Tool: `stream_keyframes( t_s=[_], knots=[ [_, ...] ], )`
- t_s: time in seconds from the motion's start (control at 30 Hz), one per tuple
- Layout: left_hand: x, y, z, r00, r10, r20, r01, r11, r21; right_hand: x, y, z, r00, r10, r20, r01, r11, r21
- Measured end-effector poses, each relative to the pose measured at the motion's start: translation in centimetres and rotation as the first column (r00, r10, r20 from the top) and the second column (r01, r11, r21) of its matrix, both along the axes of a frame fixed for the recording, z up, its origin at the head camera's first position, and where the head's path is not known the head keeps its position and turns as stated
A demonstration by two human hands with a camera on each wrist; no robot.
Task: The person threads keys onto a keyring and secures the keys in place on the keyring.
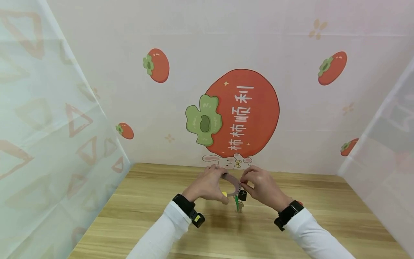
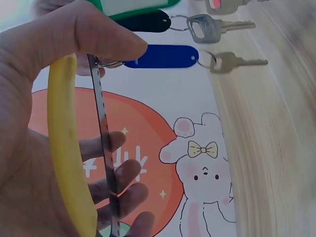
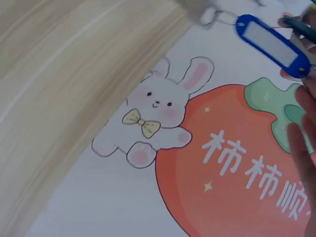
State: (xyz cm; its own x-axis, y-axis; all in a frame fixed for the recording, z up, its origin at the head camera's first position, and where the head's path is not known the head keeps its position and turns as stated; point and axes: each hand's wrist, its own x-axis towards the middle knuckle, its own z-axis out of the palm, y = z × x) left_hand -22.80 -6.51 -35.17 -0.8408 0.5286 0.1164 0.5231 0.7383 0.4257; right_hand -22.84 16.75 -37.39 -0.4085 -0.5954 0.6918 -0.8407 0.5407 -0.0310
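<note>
My left hand (image 1: 208, 183) holds a flat grey ring (image 1: 235, 182) with small holes, raised above the table. The ring carries a yellow curved piece (image 2: 64, 133); in the left wrist view my thumb is in front and the fingertips lie behind the thin plate (image 2: 104, 133). At its right edge my right hand (image 1: 263, 187) pinches a small key ring, mostly hidden by the fingers. Several keys hang there, among them a silver key (image 2: 205, 29) and a brass-coloured key (image 2: 237, 63). Their tags include a blue one (image 3: 274, 45) and a green one (image 2: 140, 6).
The wooden table (image 1: 155, 216) runs back to a pale wall sheet printed with a large red persimmon (image 1: 258, 118) and a rabbit. A small red thing (image 1: 299, 203) shows beside the right wrist. Pale sheets stand at both sides.
</note>
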Motion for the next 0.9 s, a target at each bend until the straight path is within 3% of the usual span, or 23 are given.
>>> stream_keyframes(
  t_s=[0.13, 0.23, 0.3, 0.4, 0.53, 0.63, 0.73, 0.9],
  knots=[
    [-0.1, -0.1, 0.1, 0.999, -0.017, 0.041, 0.016, 1.0, 0.022, -0.2, 0.1, -0.4, 0.992, 0.031, -0.123, -0.031, 1.0, 0.002],
    [-0.1, -0.1, 0.1, 0.999, -0.013, 0.032, 0.012, 1.0, 0.021, -0.3, 0.2, -0.8, 0.992, 0.032, -0.123, -0.036, 0.999, -0.034],
    [0.0, 0.0, 0.2, 1.0, 0.009, 0.006, -0.009, 1.0, 0.014, -0.3, 0.3, -1.0, 0.998, 0.013, -0.06, -0.018, 0.997, -0.081],
    [0.2, 0.1, 0.2, 0.997, 0.057, -0.048, -0.058, 0.998, -0.014, 0.1, 0.2, -1.2, 0.992, -0.036, 0.123, 0.057, 0.984, -0.167],
    [0.6, 0.4, 0.0, 0.985, 0.107, -0.134, -0.116, 0.991, -0.063, 0.6, -0.2, -1.2, 0.936, -0.106, 0.337, 0.187, 0.958, -0.217],
    [0.7, 0.7, -0.2, 0.973, 0.126, -0.192, -0.145, 0.986, -0.087, 0.7, -0.7, -0.9, 0.909, -0.159, 0.384, 0.248, 0.949, -0.196],
    [0.7, 0.9, -0.2, 0.967, 0.134, -0.217, -0.158, 0.983, -0.098, 0.7, -1.1, -0.6, 0.927, -0.204, 0.315, 0.259, 0.955, -0.144],
    [0.6, 1.0, -0.2, 0.968, 0.127, -0.217, -0.153, 0.982, -0.108, 0.3, -1.2, -0.5, 0.979, -0.188, 0.081, 0.192, 0.98, -0.049]
  ],
)
